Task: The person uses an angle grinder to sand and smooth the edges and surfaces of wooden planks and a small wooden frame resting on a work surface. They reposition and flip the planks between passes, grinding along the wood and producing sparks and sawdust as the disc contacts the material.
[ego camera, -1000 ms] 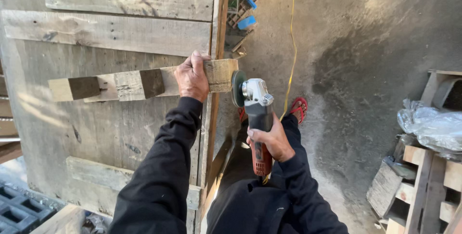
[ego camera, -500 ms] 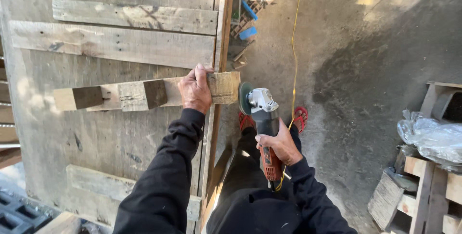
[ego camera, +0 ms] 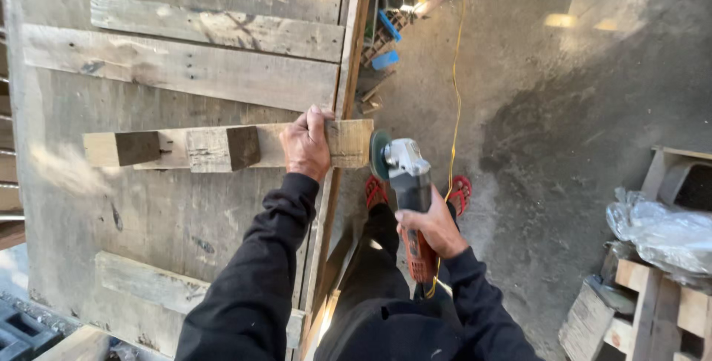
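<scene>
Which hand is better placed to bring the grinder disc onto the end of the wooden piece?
Right: the right hand grips the angle grinder, disc beside the wooden piece end; the left hand pins that piece.

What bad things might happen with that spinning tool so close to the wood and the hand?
The left hand presses down the wooden piece right beside the angle grinder, whose disc sits at the wood's end; a slip might reach bare fingers. The right hand holds the grinder alone, so a kick may twist it. The yellow cord trails past the red sandals, and open feet could catch it or get hit by chips.
</scene>
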The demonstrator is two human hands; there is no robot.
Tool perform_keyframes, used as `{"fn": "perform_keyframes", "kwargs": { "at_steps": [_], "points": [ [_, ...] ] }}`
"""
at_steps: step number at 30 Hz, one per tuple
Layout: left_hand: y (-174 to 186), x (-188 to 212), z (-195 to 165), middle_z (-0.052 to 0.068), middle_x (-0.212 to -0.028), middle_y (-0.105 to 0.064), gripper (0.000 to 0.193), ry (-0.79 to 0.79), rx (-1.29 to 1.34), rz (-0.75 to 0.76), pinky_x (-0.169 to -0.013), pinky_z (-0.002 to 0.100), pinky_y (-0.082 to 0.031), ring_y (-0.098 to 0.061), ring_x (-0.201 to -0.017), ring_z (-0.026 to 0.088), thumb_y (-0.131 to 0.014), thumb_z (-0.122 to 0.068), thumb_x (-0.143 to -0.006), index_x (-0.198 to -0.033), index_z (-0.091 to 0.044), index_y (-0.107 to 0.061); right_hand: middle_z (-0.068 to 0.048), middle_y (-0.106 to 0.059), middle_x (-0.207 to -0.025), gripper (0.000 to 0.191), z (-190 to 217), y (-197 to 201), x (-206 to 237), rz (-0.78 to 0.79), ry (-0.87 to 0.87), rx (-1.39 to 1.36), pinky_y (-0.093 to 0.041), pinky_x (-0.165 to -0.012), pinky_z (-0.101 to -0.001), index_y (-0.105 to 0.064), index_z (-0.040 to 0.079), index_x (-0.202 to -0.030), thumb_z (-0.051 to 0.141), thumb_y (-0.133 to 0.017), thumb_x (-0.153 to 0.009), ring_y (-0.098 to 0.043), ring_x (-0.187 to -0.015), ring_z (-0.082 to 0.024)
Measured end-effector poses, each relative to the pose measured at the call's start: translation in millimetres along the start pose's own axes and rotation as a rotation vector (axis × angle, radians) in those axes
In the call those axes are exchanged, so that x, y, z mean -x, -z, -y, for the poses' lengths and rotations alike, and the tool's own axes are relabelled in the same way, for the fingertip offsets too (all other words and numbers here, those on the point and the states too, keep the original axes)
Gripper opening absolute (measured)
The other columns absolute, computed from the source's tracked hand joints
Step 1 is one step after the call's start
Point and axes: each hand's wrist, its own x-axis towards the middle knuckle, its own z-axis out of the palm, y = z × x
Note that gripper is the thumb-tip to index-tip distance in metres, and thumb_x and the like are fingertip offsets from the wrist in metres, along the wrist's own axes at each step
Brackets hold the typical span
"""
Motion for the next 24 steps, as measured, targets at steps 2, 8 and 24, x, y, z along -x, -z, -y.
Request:
{"fn": "perform_keyframes", "kwargs": {
  "at_steps": [2,8,24],
  "points": [
    [0.3,-0.8,0.2,0.014,-0.063,-0.060,0.049,0.052,-0.069,0.060,-0.061,0.037,-0.050,-0.059,-0.058,0.016,-0.046,-0.041,-0.107,-0.094,-0.008,-0.079,-0.009,-0.064,-0.086,0.068,0.1,1.3,-1.8,0.035,0.017,0.004,-0.058,-0.063,-0.0359,-0.046,0.004,-0.133,0.006,-0.075,-0.071,-0.069,-0.066,-0.020],
    [0.4,-1.4,-3.2,0.011,-0.059,-0.057,0.047,0.065,-0.052,0.042,-0.059,0.036,-0.049,-0.054,-0.056,0.013,-0.048,-0.040,-0.106,-0.092,-0.009,-0.080,-0.008,-0.065,-0.087,0.065,6.5,1.8,2.7,0.029,0.029,0.018,-0.058,-0.064,-0.0359,-0.048,0.004,-0.131,0.007,-0.074,-0.072,-0.069,-0.068,-0.020],
    [5.2,-4.5,-1.8,0.018,-0.072,-0.069,0.044,0.184,-0.057,0.052,-0.068,0.036,-0.054,-0.070,-0.067,0.018,-0.051,-0.041,-0.103,-0.094,-0.008,-0.079,-0.014,-0.063,-0.080,0.061,16.2,-10.8,-9.1,-0.007,-0.064,-0.020,-0.056,-0.056,-0.0378,-0.047,-0.001,-0.126,0.014,-0.077,-0.075,-0.069,-0.061,-0.024]
  ]
}}
